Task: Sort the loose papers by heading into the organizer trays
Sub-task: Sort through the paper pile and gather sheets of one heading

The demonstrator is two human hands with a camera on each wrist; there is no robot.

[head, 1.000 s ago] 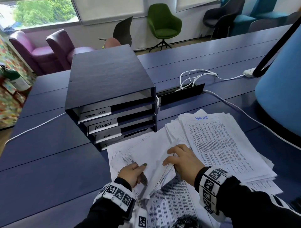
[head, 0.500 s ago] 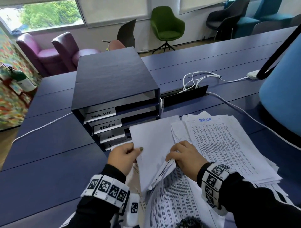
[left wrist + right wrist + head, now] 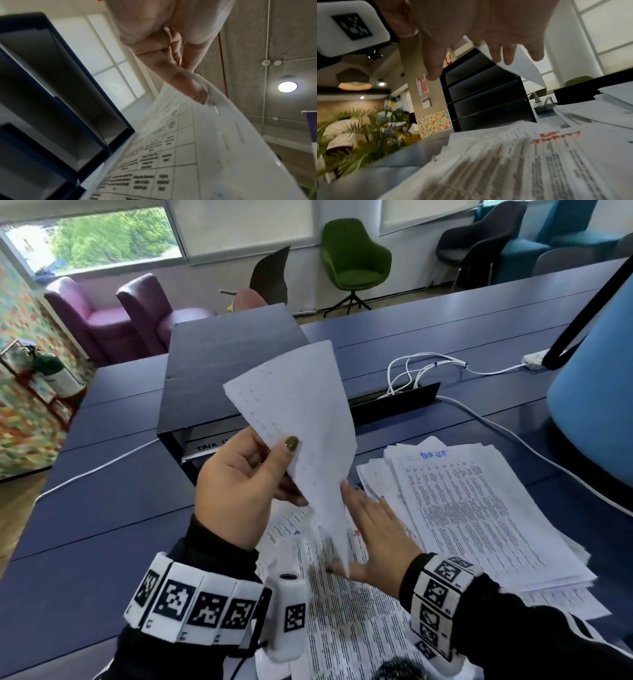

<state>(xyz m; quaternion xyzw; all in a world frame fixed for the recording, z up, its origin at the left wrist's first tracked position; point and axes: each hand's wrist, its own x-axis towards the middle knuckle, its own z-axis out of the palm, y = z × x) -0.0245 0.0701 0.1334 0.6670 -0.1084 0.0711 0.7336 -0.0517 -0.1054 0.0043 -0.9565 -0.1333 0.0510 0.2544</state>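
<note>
My left hand (image 3: 250,484) pinches a white sheet (image 3: 305,419) between thumb and fingers and holds it raised in front of the dark blue organizer (image 3: 226,371). The left wrist view shows a printed table on the sheet (image 3: 197,155) and my thumb on it. My right hand (image 3: 373,529) hovers flat with straight fingers just over the loose papers (image 3: 342,611), its fingertips beside the sheet's lower edge. A thick stack (image 3: 479,515) with a blue handwritten heading lies to the right. A paper with a red heading (image 3: 556,136) lies under my right hand. The organizer's top tray label (image 3: 209,445) is partly hidden.
A blue lamp shade (image 3: 596,392) with a black arm stands at the right. White cables (image 3: 424,371) run from a desk socket flap (image 3: 394,402) behind the papers. Another white cable (image 3: 96,470) crosses the blue table (image 3: 102,525) on the left. Chairs stand beyond the table.
My left hand has lifted the sheet off the pile and up in front of the organizer. My right hand let go of the papers and flattened out over them.
</note>
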